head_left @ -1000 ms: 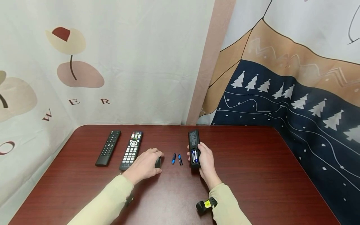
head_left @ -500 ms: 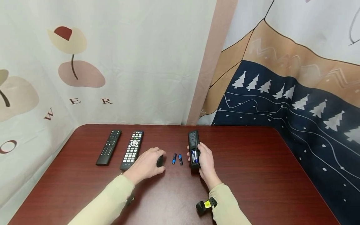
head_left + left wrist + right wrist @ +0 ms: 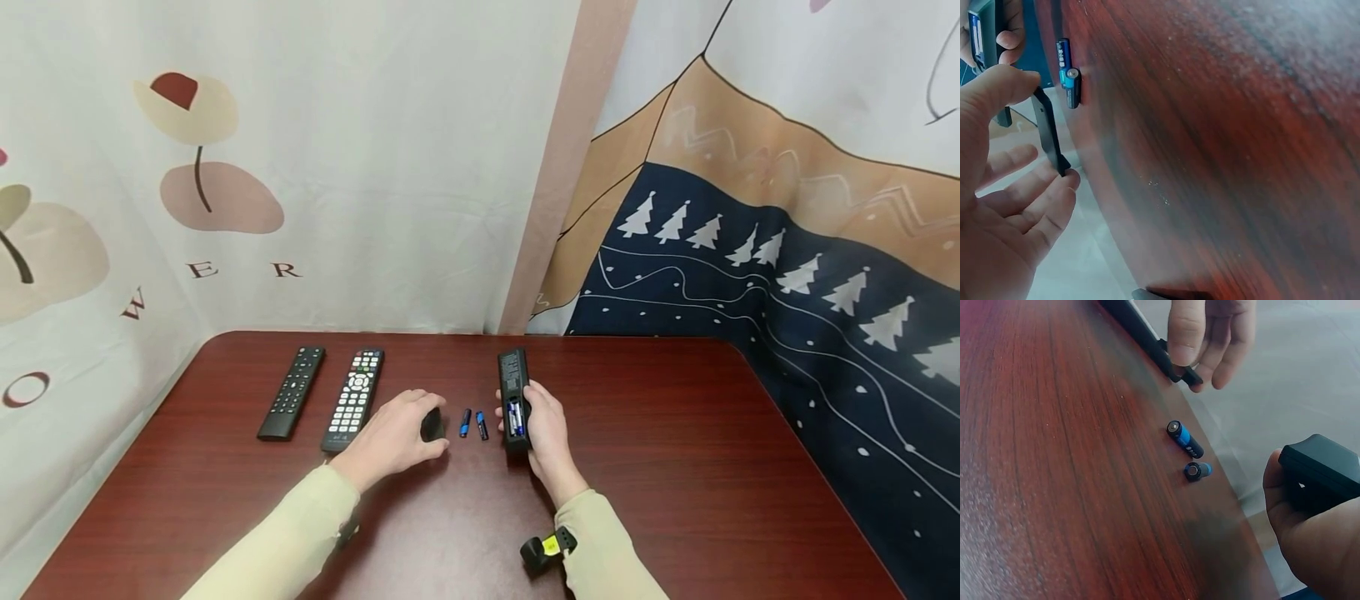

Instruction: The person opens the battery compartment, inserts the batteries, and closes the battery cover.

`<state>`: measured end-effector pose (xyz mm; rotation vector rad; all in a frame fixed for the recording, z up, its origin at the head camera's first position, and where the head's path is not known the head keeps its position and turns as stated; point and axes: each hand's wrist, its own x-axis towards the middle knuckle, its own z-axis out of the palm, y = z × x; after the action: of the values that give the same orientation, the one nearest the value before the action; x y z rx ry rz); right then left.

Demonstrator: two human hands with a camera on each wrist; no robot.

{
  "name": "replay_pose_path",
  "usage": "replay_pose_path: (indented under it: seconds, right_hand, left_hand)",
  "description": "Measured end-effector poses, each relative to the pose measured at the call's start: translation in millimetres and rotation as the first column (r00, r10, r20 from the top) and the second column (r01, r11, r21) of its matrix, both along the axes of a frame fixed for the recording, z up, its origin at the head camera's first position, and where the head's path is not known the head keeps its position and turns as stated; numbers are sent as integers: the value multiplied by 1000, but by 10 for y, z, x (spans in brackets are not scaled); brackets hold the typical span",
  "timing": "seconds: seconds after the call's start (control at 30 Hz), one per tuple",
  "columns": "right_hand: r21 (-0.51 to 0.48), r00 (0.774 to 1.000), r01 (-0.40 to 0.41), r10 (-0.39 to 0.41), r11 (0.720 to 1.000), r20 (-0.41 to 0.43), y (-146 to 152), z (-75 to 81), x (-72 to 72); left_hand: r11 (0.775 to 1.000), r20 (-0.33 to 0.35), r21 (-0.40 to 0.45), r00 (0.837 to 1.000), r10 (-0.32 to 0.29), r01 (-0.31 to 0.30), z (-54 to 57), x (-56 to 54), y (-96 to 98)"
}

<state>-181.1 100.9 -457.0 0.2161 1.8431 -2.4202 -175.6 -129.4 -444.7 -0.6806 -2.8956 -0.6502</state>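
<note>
My left hand (image 3: 392, 433) pinches a small black battery cover (image 3: 1047, 128) between thumb and fingertips, above the table. My right hand (image 3: 549, 429) grips a black remote control (image 3: 513, 375), turned with its back and label facing up. Its battery compartment is uncovered, and silver-and-blue batteries (image 3: 515, 418) sit inside. Between the two hands, a pair of loose blue-and-black batteries lies on the table: the left battery (image 3: 465, 422) and the right battery (image 3: 482, 426), side by side with a small gap.
To the left of my left hand lie two more remotes, buttons up: a black remote with dark keys (image 3: 291, 393) and a remote with white keys (image 3: 354, 396). The reddish-brown table (image 3: 675, 467) meets hanging cloth at its back edge. A black wrist camera (image 3: 538, 552) sits by the right sleeve.
My left hand has shifted slightly right with the battery cover, nearer the loose batteries. My right hand and the remote control have stayed nearly still.
</note>
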Motion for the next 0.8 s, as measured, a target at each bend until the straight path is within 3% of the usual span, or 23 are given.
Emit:
replay_pose_path:
  seconds: [0.17, 0.53, 0.8]
  right_hand:
    - [-4, 1000, -4, 4, 1000, -4, -4, -8, -10]
    - [8, 1000, -19, 19, 1000, -11, -11, -22, 10]
    - [13, 1000, -20, 20, 1000, -4, -18, -18, 18]
  left_hand:
    - [1000, -17, 6, 1000, -7, 7, 18, -12, 32]
    - [999, 30, 35, 1000, -3, 2, 71, 16, 103]
    - [998, -20, 61, 1000, -21, 22, 88, 22, 174]
